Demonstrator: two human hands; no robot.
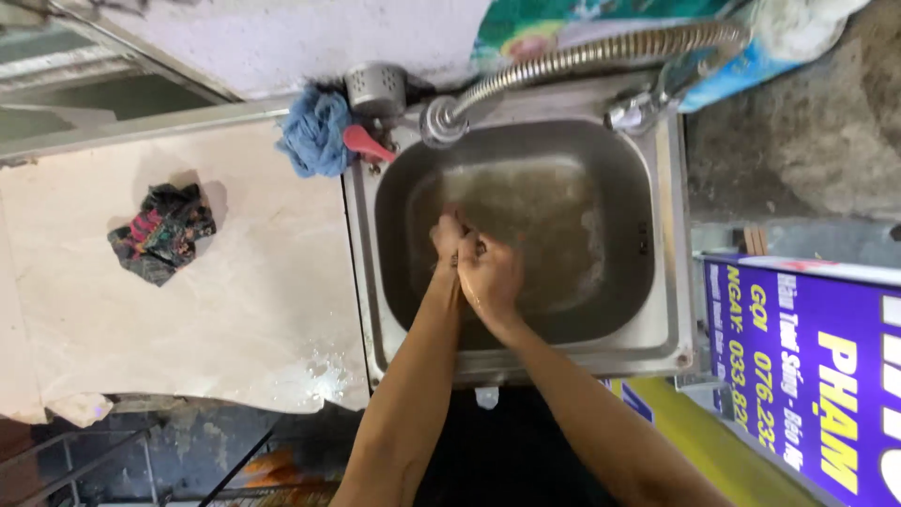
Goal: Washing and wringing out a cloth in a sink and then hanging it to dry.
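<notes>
Sink (662, 282) of grey steel sat at the frame's centre, holding shallow murky water, and you had both hands down in it. Your left hand (449, 237) and right hand (490, 277) were pressed together, fingers curled around each other; whether they gripped anything, I could not tell. A blue rag (314, 131) lay at ten o'clock from them, a dark patterned cloth (161, 232) at nine o'clock.
</notes>
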